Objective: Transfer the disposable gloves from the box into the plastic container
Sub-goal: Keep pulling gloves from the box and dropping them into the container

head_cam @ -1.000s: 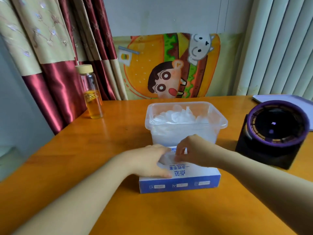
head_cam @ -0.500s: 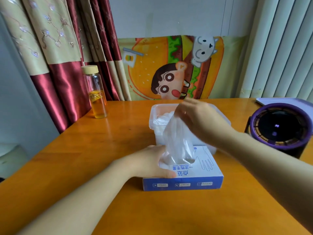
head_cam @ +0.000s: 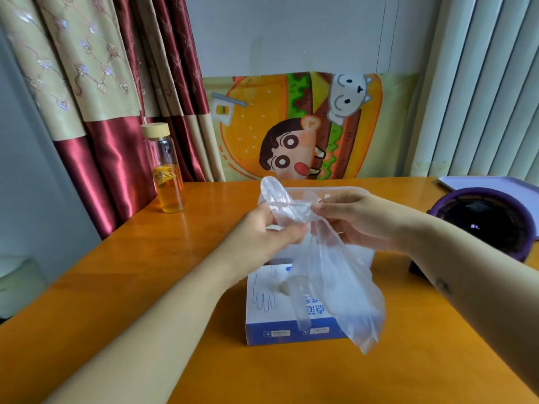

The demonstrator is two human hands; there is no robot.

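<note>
We clamp the bunched top of the glove (head_cam: pixel 335 272) in our left grip (head_cam: pixel 262 237) and right grip (head_cam: pixel 358 220); the rest drapes over the box (head_cam: pixel 268 316). Both forearms reach forward, before the container (head_cam: pixel 350 189).

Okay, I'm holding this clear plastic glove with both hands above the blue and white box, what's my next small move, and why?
Probably carry the thin clear plastic glove forward and lower it into the clear plastic container. Your left hand and right hand both pinch it, it hangs above the blue and white cardboard box, and the container stands just behind it.
</note>
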